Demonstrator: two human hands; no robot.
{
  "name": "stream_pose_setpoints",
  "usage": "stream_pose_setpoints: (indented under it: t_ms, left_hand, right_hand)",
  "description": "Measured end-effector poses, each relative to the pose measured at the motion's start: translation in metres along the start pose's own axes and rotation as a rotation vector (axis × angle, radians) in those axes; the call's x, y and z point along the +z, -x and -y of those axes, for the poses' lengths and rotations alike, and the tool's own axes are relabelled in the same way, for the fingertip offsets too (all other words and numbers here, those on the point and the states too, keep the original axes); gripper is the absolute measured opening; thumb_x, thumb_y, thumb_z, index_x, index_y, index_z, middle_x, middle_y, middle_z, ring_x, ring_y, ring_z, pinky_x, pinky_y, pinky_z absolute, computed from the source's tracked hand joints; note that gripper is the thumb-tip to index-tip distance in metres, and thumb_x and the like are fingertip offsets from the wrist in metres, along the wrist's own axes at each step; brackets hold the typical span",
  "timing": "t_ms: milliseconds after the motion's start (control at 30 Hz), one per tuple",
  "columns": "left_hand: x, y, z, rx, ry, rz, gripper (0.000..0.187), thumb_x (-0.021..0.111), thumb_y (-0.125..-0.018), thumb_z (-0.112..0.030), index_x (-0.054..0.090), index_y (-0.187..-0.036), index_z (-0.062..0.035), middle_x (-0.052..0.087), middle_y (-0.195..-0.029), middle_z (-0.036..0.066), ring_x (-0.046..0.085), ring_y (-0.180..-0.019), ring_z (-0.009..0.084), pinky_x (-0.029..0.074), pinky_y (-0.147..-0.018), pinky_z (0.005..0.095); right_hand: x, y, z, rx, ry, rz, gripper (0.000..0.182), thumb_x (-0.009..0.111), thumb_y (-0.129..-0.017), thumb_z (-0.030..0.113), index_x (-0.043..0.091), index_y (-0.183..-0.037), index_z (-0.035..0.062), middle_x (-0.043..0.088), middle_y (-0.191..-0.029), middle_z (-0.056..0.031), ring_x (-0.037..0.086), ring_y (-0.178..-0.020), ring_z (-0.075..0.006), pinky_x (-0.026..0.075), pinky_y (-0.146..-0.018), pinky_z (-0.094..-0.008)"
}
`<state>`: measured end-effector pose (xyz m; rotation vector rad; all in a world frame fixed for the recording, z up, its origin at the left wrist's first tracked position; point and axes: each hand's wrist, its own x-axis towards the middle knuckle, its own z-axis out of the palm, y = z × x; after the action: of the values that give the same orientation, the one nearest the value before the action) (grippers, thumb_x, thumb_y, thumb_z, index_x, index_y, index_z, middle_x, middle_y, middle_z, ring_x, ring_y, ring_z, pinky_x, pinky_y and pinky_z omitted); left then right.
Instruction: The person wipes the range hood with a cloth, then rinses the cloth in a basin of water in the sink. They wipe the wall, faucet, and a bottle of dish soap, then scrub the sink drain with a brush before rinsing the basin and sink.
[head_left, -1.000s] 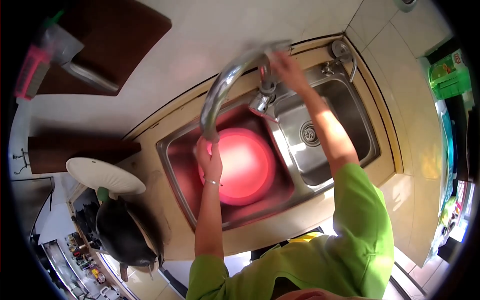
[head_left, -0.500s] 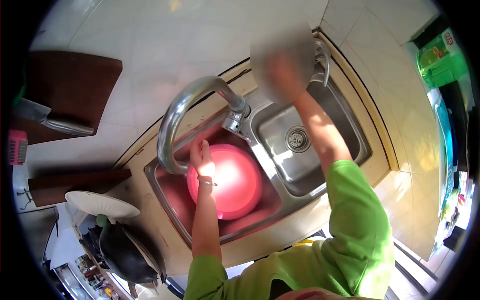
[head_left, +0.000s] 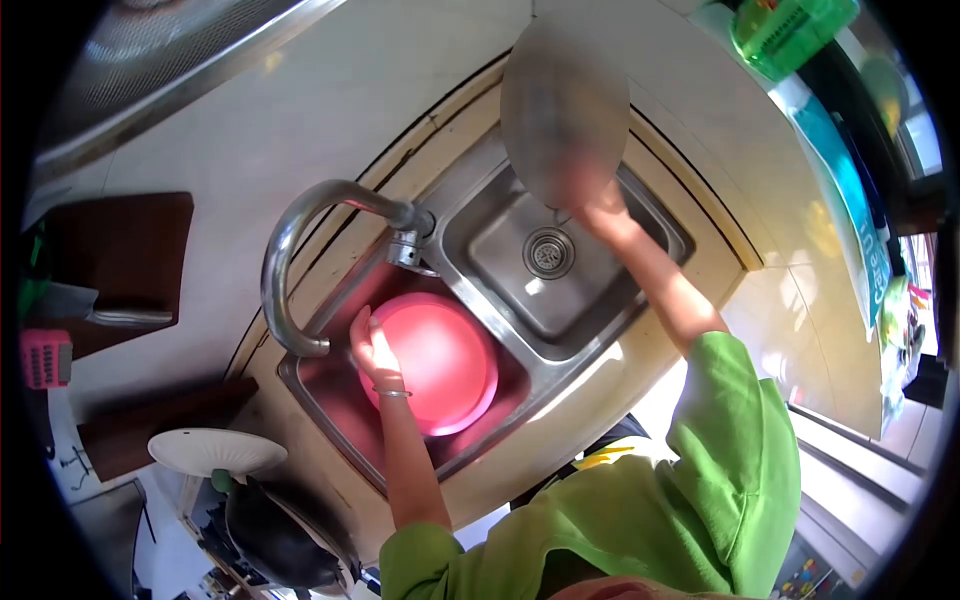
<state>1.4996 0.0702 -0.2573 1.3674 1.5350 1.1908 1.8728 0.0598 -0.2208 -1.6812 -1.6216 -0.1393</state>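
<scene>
The round pink basin [head_left: 440, 375] sits in the left bowl of a steel double sink [head_left: 545, 370]. At the basin's left rim is my left hand [head_left: 374, 350], its fingers bent around the edge and a bracelet on the wrist. My right hand [head_left: 598, 205] is over the upper part of the right bowl. A grey blurred oval covers most of its fingers and whatever they touch. The curved metal tap [head_left: 290, 235] arches over the left side of the sink, its spout end left of my left hand.
A brown board [head_left: 130, 250] with a knife [head_left: 130, 317] is at the left, near a pink brush-like item [head_left: 46, 358]. A white lid [head_left: 215, 452] and a dark pan [head_left: 275, 540] stand lower left. At the upper right is a green container [head_left: 790, 35].
The view has shifted and turned. My right hand has come down closer to the right bowl's drain. My left hand remains at the basin's left rim.
</scene>
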Motion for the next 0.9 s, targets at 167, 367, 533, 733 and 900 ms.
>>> stream_pose_setpoints:
  t_ms: [167, 367, 533, 733, 900]
  left_hand:
    - [0.002, 0.005, 0.006, -0.066, 0.042, -0.078, 0.024, 0.050, -0.083, -0.008, 0.051, -0.105, 0.0035, 0.056, -0.102, 0.010, 0.052, -0.092, 0.0158, 0.040, -0.083, 0.0269]
    - [0.004, 0.021, -0.005, -0.027, 0.023, -0.020, 0.026, 0.047, -0.085, -0.011, 0.050, -0.104, 0.0059, 0.055, -0.103, 0.011, 0.051, -0.092, 0.0170, 0.039, -0.084, 0.0273]
    - [-0.003, 0.029, -0.025, -0.079, 0.004, 0.025, 0.026, 0.046, -0.086, -0.011, 0.050, -0.105, 0.0059, 0.055, -0.103, 0.012, 0.051, -0.092, 0.0173, 0.039, -0.084, 0.0282]
    - [-0.048, 0.055, -0.018, -0.169, 0.120, 0.028, 0.023, 0.047, -0.085, -0.013, 0.054, -0.101, 0.0018, 0.056, -0.098, 0.009, 0.052, -0.091, 0.0149, 0.040, -0.080, 0.0256]
    - [-0.083, 0.070, -0.023, -0.267, 0.284, 0.075, 0.032, 0.047, -0.083, -0.026, 0.052, -0.104, -0.0026, 0.055, -0.102, 0.007, 0.050, -0.097, 0.0165, 0.037, -0.083, 0.0315]
  right_hand:
    - [-0.019, -0.030, -0.073, -0.018, 0.158, -0.109, 0.030, 0.056, -0.070, 0.002, 0.052, -0.099, 0.0066, 0.050, -0.097, -0.0152, 0.050, -0.089, -0.0327, 0.043, -0.075, -0.0381]
    - [-0.045, 0.027, -0.095, 0.026, 0.223, 0.178, 0.037, 0.054, -0.073, 0.016, 0.048, -0.109, 0.0091, 0.047, -0.112, -0.0118, 0.048, -0.099, -0.0306, 0.043, -0.080, -0.0378]
    - [-0.117, 0.118, -0.079, 0.289, 0.256, 0.275, 0.037, 0.050, -0.075, 0.013, 0.048, -0.112, 0.0078, 0.045, -0.118, -0.0145, 0.043, -0.107, -0.0316, 0.039, -0.087, -0.0391]
    - [-0.117, 0.198, -0.004, 0.290, 0.427, -0.020, 0.037, 0.051, -0.075, 0.009, 0.048, -0.111, 0.0031, 0.047, -0.114, -0.0172, 0.044, -0.104, -0.0341, 0.036, -0.089, -0.0403]
    - [-0.097, 0.222, 0.134, 0.212, 0.221, 0.017, 0.040, 0.059, -0.069, 0.013, 0.049, -0.106, 0.0010, 0.050, -0.108, -0.0180, 0.045, -0.102, -0.0356, 0.036, -0.089, -0.0417]
